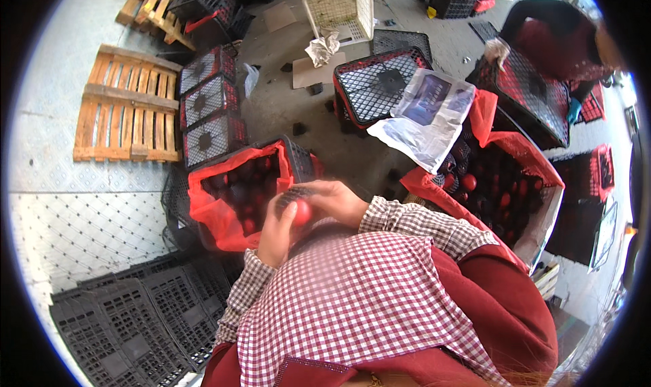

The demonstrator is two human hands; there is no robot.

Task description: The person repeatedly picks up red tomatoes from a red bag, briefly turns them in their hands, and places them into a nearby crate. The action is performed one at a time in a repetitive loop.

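A round red fruit (302,212) is between my two hands, in front of my checked apron. My left hand (277,229) has its thumb against the fruit. From the other side, my right hand (333,201) bends its fingers over it. A dark mesh net (292,197) lies at the fruit's upper side, partly hidden by my fingers. Just beyond my left hand stands a dark plastic crate lined with red film (216,216), holding dark and red fruits. To the right, a larger red-lined container (552,176) holds many more, some in dark netting.
Printed paper (432,102) lies over the larger container's edge and a lidded crate (356,94). Stacked black crates (137,331) stand lower left, a wooden pallet (137,102) upper left. A co-worker (554,41) bends over a lidded crate at upper right. A cream crate (338,10) stands ahead.
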